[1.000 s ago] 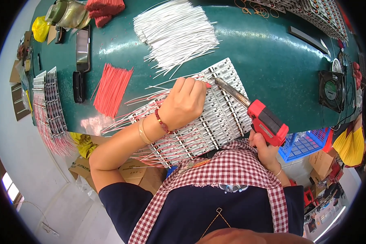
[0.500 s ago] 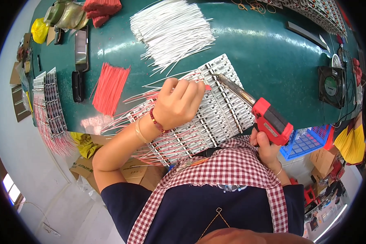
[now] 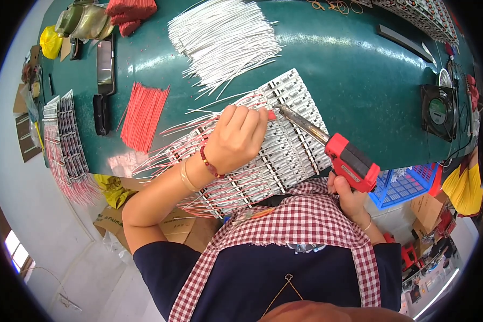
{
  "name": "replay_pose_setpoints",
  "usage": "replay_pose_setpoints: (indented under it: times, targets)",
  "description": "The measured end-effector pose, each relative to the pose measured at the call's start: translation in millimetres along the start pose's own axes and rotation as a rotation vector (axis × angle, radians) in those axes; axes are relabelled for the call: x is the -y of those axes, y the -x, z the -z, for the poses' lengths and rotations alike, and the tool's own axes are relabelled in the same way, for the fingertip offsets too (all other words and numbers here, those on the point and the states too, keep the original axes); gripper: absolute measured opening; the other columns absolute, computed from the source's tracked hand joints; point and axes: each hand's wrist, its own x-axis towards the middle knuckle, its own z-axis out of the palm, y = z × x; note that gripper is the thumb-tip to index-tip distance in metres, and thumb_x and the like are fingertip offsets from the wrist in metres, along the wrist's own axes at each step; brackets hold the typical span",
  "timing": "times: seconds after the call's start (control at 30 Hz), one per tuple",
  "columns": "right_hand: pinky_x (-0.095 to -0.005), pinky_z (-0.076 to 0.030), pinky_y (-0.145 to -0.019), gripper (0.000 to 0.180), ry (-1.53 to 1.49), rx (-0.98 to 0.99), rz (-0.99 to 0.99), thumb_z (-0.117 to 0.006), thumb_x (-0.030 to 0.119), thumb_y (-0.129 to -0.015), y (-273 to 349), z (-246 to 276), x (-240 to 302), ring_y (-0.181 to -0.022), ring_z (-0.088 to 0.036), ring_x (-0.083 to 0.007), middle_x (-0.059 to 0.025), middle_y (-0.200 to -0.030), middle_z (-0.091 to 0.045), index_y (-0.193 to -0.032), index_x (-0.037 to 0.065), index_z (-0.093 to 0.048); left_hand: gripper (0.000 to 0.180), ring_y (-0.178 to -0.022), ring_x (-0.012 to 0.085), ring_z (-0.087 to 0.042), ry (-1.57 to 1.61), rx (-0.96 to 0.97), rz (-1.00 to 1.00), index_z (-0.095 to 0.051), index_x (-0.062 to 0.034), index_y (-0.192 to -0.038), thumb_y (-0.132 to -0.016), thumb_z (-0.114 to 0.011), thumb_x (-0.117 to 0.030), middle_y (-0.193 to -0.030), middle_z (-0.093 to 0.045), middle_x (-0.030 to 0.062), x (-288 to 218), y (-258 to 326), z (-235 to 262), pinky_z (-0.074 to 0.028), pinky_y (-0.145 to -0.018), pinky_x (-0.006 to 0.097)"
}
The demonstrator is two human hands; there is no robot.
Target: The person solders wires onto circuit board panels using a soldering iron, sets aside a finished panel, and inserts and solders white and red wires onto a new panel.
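A panel of small circuit boards (image 3: 300, 129) lies tilted over the table's near edge, with red and white wires trailing from its left side. Over it is my left hand (image 3: 236, 134), closed in a pinch; a small red piece (image 3: 272, 115) shows at its fingertips, and exactly what they grip is hidden. My right hand (image 3: 348, 196) is closed round the handle of a red and black soldering gun (image 3: 354, 163). Its metal tip points up and left, at the panel's upper part near the left fingertips; whether it touches cannot be told.
White wires (image 3: 225, 43) lie heaped at the back, and a bundle of red wires (image 3: 144, 117) lies at left. Wired boards (image 3: 64, 134) overhang the table's left end. A black fan (image 3: 439, 112) stands at right, above a blue basket (image 3: 405, 185).
The soldering gun and my right hand have shifted slightly left. The tip is nearer my left fingertips, which stay pinched over the panel.
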Motion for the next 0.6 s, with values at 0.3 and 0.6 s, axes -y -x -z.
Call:
replay_pose_setpoints:
  times: [0.3,0.6]
  targets:
    - [-0.0261,-0.044,-0.058,0.022,0.146,0.012,0.056,-0.056,0.02,-0.095,2,4,-13,-0.063,-0.054,-0.0112,-0.0052,-0.073,-0.058,-0.088,-0.001,-0.059,0.03,-0.07,0.0208,-0.049,0.001,-0.005,0.002,-0.064,0.0079,-0.104,-0.075,-0.065,-0.002,-0.078,-0.047,0.0072,-1,-4,3,-0.039,-0.061,0.033]
    - [-0.0299,-0.051,-0.067,0.013,0.034,0.012,-0.037,-0.069,0.009,-0.086,9,9,-9,-0.075,-0.064,-0.0153,-0.0052,-0.085,-0.067,-0.095,0.001,-0.067,0.027,-0.07,0.0201,-0.049,0.0,0.017,0.017,-0.064,0.0081,-0.102,-0.077,-0.066,-0.003,-0.076,-0.045,0.0064,-2,-5,2,-0.039,-0.063,0.033]
